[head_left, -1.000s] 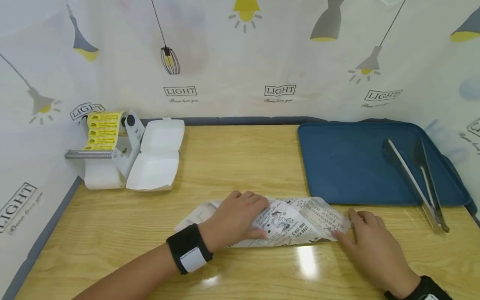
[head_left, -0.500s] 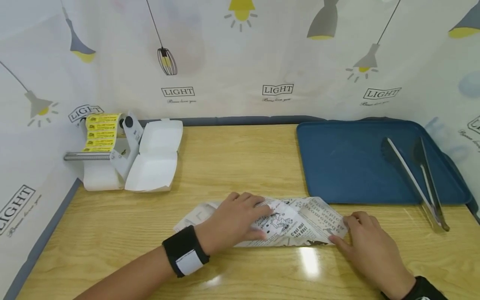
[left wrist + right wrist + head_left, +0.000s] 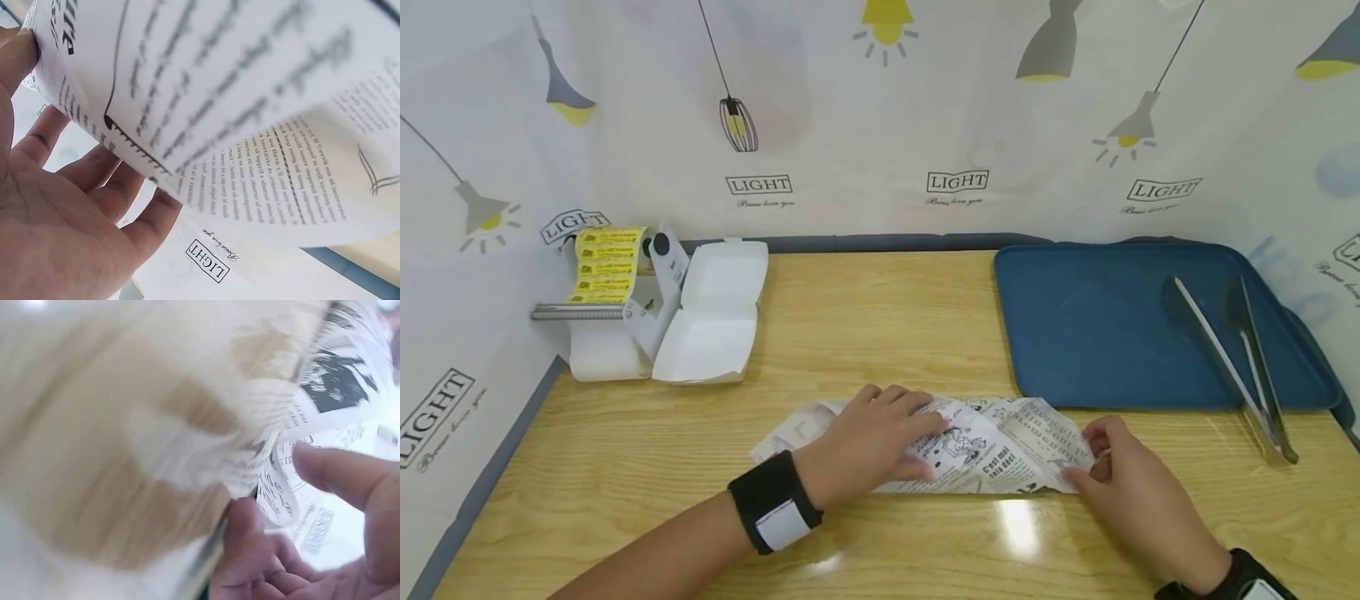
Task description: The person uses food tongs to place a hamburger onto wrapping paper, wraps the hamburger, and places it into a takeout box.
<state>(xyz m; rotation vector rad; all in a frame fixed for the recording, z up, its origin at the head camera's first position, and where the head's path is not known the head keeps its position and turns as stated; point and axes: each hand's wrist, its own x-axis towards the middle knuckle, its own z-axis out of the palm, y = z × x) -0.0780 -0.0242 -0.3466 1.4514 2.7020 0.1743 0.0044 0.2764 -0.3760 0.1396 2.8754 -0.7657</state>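
A long bundle of newspaper-print wrapping paper (image 3: 977, 446) lies across the near part of the table; whatever it may contain is hidden. My left hand (image 3: 868, 446) grips its left half from above. The left wrist view shows the thumb on one side of the printed paper (image 3: 144, 119) and the fingers (image 3: 94, 175) along the other. At the bundle's right end, my right hand (image 3: 1131, 487) holds the loose paper end between thumb and bent fingers. In the right wrist view the paper's folded edge (image 3: 278, 494) runs between thumb (image 3: 337, 475) and forefinger.
A blue tray (image 3: 1097, 333) stands at the back right, with metal tongs (image 3: 1232, 367) lying over its front edge. At the back left are an open white box (image 3: 711, 317) and a dispenser (image 3: 602, 304) with a roll of yellow labels. A printed curtain (image 3: 865, 117) hangs behind.
My right fingers have closed in from beside the paper's right end and bent inward, and that end now looks more gathered. The left hand stays in nearly the same place.
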